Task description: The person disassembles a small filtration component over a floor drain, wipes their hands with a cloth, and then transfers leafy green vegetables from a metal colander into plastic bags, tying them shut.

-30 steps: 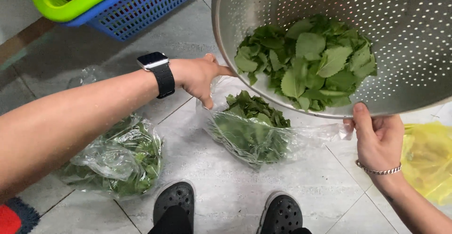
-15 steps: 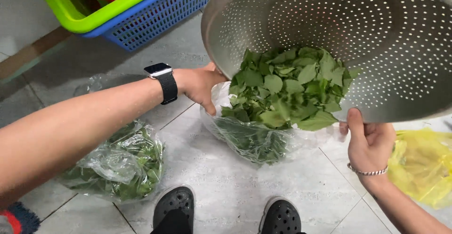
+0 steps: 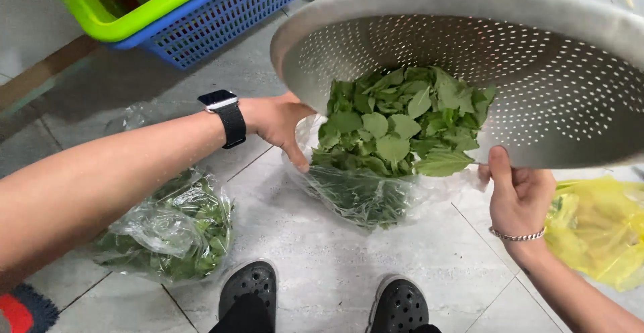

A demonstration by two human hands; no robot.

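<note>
Over the clear bag (image 3: 362,195), my left hand (image 3: 278,122) and right hand (image 3: 516,199) clamp the tilted colander (image 3: 557,85) rim. Green leaves (image 3: 402,128) heaped at its lip; most not yet tipped in.

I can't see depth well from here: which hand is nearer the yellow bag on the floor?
Right. The right hand grips the colander rim just beside the yellow bag; the left hand is far across, at the colander's other side.
</note>
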